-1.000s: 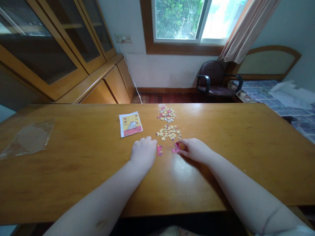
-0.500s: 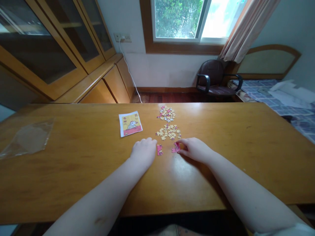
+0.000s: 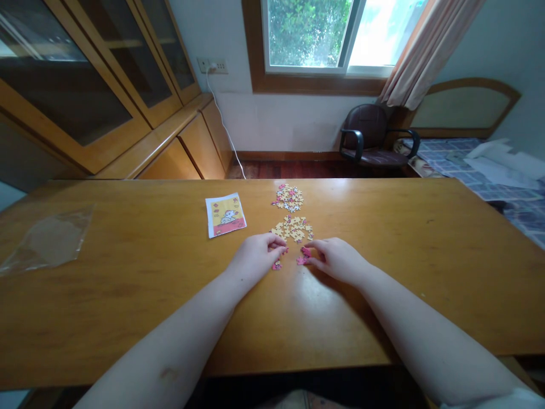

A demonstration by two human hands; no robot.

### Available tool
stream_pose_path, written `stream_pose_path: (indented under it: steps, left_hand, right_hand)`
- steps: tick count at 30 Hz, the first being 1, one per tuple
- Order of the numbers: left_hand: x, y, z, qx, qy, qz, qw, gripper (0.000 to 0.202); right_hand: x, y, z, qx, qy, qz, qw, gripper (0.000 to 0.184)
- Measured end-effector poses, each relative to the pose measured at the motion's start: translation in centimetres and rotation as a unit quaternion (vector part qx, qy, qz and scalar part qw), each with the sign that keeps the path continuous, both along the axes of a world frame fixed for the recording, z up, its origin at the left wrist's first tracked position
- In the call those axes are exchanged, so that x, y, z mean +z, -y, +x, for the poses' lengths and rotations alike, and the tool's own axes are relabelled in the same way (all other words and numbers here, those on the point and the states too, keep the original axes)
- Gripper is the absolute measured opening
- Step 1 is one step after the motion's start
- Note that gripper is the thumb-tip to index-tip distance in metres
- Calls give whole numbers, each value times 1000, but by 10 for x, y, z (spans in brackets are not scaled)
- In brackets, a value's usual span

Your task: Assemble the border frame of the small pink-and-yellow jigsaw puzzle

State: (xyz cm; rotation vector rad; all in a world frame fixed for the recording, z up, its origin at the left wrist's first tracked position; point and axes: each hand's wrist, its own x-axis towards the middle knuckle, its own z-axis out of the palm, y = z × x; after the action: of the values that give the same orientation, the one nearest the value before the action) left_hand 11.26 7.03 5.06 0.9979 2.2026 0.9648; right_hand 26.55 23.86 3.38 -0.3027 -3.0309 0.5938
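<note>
My left hand rests on the wooden table, its fingers curled and pinching at a small pink puzzle strip that shows partly below the fingertips. To its right, my right hand pinches a cluster of pink puzzle pieces lying on the table. Just beyond both hands sits a loose pile of yellow pieces, and farther back a second mixed pile. A printed reference picture with a yellow and red cartoon lies to the left of the piles.
A clear plastic bag lies at the table's left end. Wooden cabinets with glass doors stand along the left wall. A dark office chair and a bed sit beyond the table under the window.
My left hand has moved right and forward, going from lying flat beside the pink strip to pinching at it and covering most of it. The right hand stays on the pink cluster.
</note>
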Motion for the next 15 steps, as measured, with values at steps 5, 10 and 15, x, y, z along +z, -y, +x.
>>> stream_pose_path:
  steps: [5, 10, 15]
  left_hand:
    - [-23, -9, 5, 55, 250, 74, 964, 15]
    - [-28, -11, 10, 72, 291, 77, 951, 18]
    - [-24, -11, 13, 60, 303, 75, 948, 20]
  right_hand:
    - [-6, 11, 3, 6, -116, -1, 993, 25]
    - [-13, 20, 2, -1, -175, 24, 984, 26]
    - [-16, 22, -1, 8, -189, 28, 981, 22]
